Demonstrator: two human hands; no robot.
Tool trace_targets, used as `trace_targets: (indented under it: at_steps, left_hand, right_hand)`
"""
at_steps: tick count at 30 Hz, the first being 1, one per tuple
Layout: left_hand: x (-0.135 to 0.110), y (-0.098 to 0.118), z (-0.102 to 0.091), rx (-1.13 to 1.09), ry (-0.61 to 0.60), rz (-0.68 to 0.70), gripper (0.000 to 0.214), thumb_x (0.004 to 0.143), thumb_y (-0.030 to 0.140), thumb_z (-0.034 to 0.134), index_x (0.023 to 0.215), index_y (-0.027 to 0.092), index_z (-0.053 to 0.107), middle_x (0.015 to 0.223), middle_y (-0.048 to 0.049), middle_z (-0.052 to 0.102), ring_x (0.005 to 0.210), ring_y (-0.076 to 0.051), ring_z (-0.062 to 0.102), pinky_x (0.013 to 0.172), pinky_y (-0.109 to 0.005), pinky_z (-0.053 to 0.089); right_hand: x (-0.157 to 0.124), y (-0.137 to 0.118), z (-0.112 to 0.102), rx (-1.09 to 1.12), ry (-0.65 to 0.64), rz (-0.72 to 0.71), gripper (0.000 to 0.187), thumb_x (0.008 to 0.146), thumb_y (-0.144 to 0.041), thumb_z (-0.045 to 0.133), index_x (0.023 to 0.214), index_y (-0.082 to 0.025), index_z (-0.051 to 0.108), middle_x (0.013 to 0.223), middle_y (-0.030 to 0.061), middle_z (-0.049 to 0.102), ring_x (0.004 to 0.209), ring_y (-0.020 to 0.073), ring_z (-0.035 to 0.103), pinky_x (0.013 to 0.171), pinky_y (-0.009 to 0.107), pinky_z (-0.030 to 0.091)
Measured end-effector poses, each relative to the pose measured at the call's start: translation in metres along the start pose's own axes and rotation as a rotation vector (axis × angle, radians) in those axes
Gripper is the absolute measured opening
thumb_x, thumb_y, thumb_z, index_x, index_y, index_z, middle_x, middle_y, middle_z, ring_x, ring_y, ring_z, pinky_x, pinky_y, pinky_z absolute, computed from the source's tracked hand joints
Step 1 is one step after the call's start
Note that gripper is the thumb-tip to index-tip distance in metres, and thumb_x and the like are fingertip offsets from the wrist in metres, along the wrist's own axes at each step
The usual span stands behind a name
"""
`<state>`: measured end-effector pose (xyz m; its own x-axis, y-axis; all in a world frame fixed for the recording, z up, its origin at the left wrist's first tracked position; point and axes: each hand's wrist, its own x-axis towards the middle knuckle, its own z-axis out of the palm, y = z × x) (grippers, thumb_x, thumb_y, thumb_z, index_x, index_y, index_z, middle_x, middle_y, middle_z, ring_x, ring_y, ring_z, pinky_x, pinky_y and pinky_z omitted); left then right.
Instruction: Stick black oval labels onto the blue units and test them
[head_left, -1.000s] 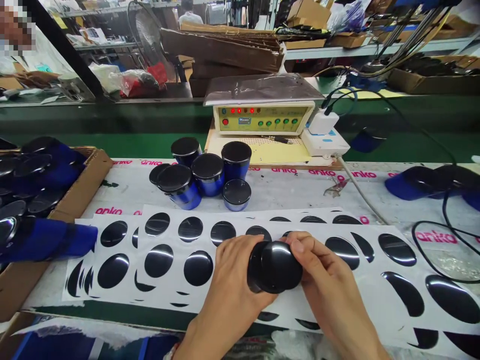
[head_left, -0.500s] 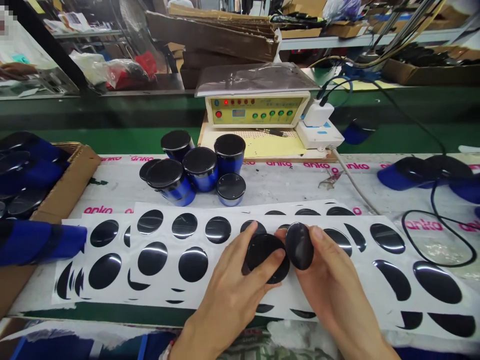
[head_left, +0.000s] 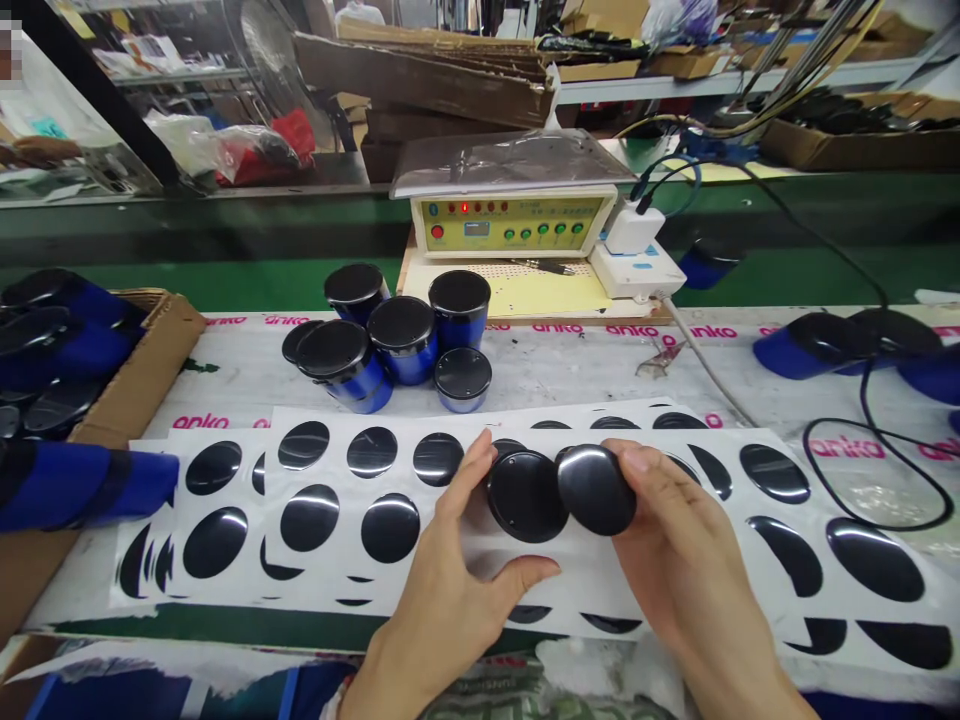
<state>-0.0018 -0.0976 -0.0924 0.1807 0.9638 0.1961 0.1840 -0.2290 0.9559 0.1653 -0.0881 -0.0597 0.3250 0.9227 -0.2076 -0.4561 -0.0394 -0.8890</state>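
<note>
My left hand (head_left: 457,570) cradles a round black cap-like part (head_left: 527,495) with small holes near its rim. Its fingers reach up the part's left side and partly out of sight behind it, while the thumb stands away from its face. Between thumb and fingers, my right hand (head_left: 675,540) pinches a glossy black round sticker (head_left: 597,489), whose left edge overlaps the part's right edge in view; whether they touch I cannot tell. Below both hands lie white sheets (head_left: 337,580) bearing rows of black round stickers (head_left: 390,528).
Several blue cups with black tops (head_left: 401,340) stand behind the sheets, beside a small round black-topped part (head_left: 463,376). A cardboard box (head_left: 142,365) of blue pieces is at left. A control box (head_left: 517,222) sits at the back. A black cable (head_left: 877,430) loops at right.
My left thumb has lifted off the black part's face, uncovering its holes. The right hand has turned the sticker to show more of its face and brought it left over the part's edge.
</note>
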Motion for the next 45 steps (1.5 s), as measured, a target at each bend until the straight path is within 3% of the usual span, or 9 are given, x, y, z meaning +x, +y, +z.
trace_targets:
  at_steps: [4, 10, 17, 29, 45]
  left_hand:
    - [0.002, 0.006, -0.001, 0.033, -0.044, -0.099, 0.092, 0.073, 0.018, 0.08, 0.139, 0.05, 0.024, 0.137, 0.0083, 0.057, 0.13, -0.015, 0.05, 0.109, -0.032, 0.043]
    - [0.005, 0.011, -0.004, 0.03, -0.085, -0.104, 0.096, 0.073, 0.016, 0.08, 0.139, 0.053, 0.023, 0.138, 0.0126, 0.055, 0.129, -0.012, 0.05, 0.105, -0.026, 0.045]
    - [0.007, 0.009, -0.005, 0.082, -0.108, -0.115, 0.092, 0.074, 0.021, 0.08, 0.138, 0.056, 0.023, 0.139, 0.0148, 0.053, 0.131, -0.011, 0.047, 0.11, -0.027, 0.041]
    - [0.006, 0.009, -0.005, 0.075, -0.113, -0.102, 0.091, 0.076, 0.019, 0.077, 0.139, 0.055, 0.023, 0.141, 0.013, 0.052, 0.131, -0.014, 0.048, 0.108, -0.031, 0.044]
    - [0.006, 0.01, -0.005, 0.272, -0.073, -0.056, 0.082, 0.073, 0.019, 0.079, 0.139, 0.045, 0.037, 0.138, 0.0054, 0.056, 0.127, -0.022, 0.052, 0.101, -0.033, 0.052]
  right_hand:
    - [-0.003, 0.01, 0.001, -0.168, -0.113, -0.017, 0.022, 0.085, -0.04, 0.071, 0.074, -0.022, 0.065, 0.091, 0.0008, 0.057, 0.094, 0.0156, 0.056, 0.079, 0.021, 0.046]
    - [-0.006, 0.017, -0.002, -0.275, -0.162, -0.025, 0.018, 0.089, -0.041, 0.067, 0.082, -0.024, 0.065, 0.098, 0.0022, 0.055, 0.101, 0.0191, 0.054, 0.086, 0.028, 0.043]
    - [-0.007, 0.015, 0.0, -0.341, -0.155, -0.101, 0.021, 0.09, -0.037, 0.065, 0.076, -0.023, 0.062, 0.097, 0.001, 0.053, 0.102, 0.0174, 0.056, 0.085, 0.025, 0.045]
    - [-0.011, 0.008, 0.009, -0.708, -0.078, -0.464, 0.019, 0.092, -0.023, 0.06, 0.073, -0.022, 0.056, 0.09, 0.0007, 0.053, 0.084, 0.0125, 0.057, 0.069, 0.019, 0.049]
    - [-0.011, 0.011, 0.009, -0.765, -0.072, -0.498, 0.018, 0.093, -0.022, 0.059, 0.076, -0.023, 0.054, 0.091, 0.0014, 0.051, 0.087, 0.0166, 0.056, 0.072, 0.029, 0.047]
